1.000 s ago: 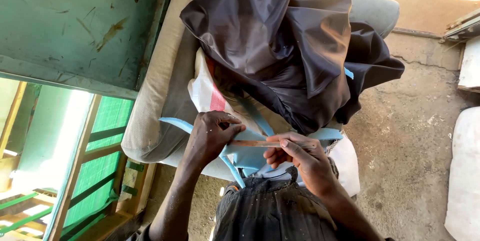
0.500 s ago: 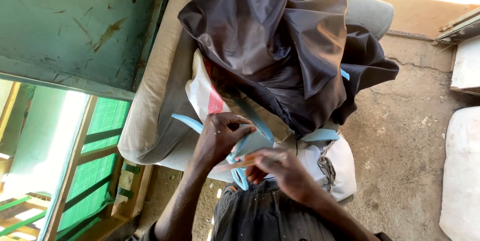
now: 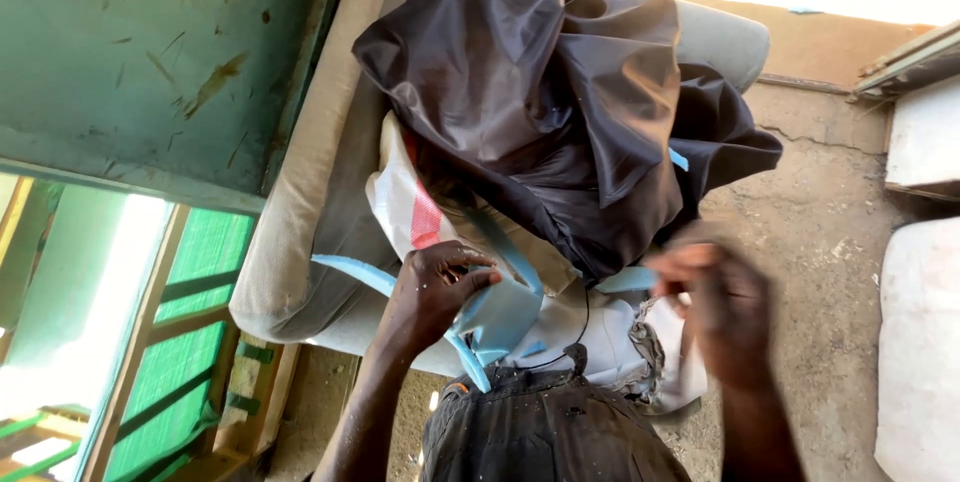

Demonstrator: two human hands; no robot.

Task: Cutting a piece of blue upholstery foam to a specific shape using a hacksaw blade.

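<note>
Your left hand [image 3: 432, 292] has its fingers curled around the blue foam [image 3: 500, 312], whose strips run diagonally up-left to down-right. Your right hand [image 3: 720, 317] is blurred; its grip is unclear.

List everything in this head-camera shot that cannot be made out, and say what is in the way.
- Right hand: motion blur smears the fingers; grip unreadable, as is whatever thin thing is at its fingertips.
- Light blue pieces: partly covered by the left hand; full shape unclear.
- Cushion: top buried under the dark shiny fabric.
- White bag with red patch: mostly tucked under that fabric.
- Upper right background: overexposed by glare.
</note>
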